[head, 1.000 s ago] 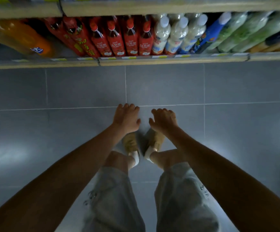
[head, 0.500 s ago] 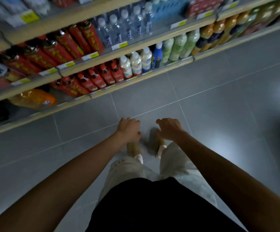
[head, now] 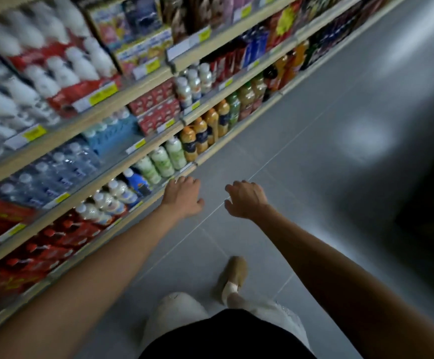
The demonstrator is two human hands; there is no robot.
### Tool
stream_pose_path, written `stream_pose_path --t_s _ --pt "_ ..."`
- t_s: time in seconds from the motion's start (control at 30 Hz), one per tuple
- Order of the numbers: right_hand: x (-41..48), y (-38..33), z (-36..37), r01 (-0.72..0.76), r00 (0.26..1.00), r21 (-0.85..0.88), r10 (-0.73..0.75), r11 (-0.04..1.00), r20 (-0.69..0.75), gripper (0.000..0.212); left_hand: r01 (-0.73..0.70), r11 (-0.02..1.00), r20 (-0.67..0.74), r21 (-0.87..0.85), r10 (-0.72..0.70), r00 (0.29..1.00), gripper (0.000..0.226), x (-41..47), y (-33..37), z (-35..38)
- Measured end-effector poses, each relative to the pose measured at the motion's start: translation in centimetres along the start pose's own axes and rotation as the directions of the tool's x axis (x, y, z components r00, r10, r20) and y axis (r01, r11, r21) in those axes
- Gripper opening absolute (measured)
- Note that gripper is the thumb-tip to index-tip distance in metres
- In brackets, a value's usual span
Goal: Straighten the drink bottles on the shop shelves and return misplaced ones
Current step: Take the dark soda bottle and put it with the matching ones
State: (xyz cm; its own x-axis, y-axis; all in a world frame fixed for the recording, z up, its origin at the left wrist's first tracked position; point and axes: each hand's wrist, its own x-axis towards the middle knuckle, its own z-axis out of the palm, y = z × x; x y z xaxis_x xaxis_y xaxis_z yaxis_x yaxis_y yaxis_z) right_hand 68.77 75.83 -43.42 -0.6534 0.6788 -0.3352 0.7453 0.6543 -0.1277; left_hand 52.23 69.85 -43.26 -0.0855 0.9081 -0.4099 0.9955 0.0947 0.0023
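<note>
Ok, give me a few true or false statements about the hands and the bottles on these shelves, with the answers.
1. The left hand and the right hand both hold nothing. True.
2. The blue bottle stands on the top shelf. False: it is on the bottom shelf, between white bottles and pale green bottles.
3. The right hand grips an orange bottle. False: it is empty; the orange bottles stand on the bottom shelf.
4. The floor is grey tile. True.
</note>
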Motion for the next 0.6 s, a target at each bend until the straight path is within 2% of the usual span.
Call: stream_pose_path --t_s 0.13,0.43,0.6 --pt "1.4 8.0 -4.1 -0.045 0.997 -0.021 0.044 0.999 -0.063 0.037 -0.012 1.000 -0.094 -0.015 0.010 0.996 0.050 5.7 4.7 -5.2" --pt "7.9 22.7 -12.2 -0.098 0.972 -0.048 0.085 0.994 -0.220 0.041 -0.062 0.996 -0.275 0.071 0.079 0.958 0.044 18.6 13.5 -13.8" --pt "14.0 31.7 -15.4 -0.108 0.971 -0.115 0.080 0.987 -0.225 0.041 -0.118 0.989 -0.279 0.087 0.138 0.950 0.043 29.3 18.0 -16.0"
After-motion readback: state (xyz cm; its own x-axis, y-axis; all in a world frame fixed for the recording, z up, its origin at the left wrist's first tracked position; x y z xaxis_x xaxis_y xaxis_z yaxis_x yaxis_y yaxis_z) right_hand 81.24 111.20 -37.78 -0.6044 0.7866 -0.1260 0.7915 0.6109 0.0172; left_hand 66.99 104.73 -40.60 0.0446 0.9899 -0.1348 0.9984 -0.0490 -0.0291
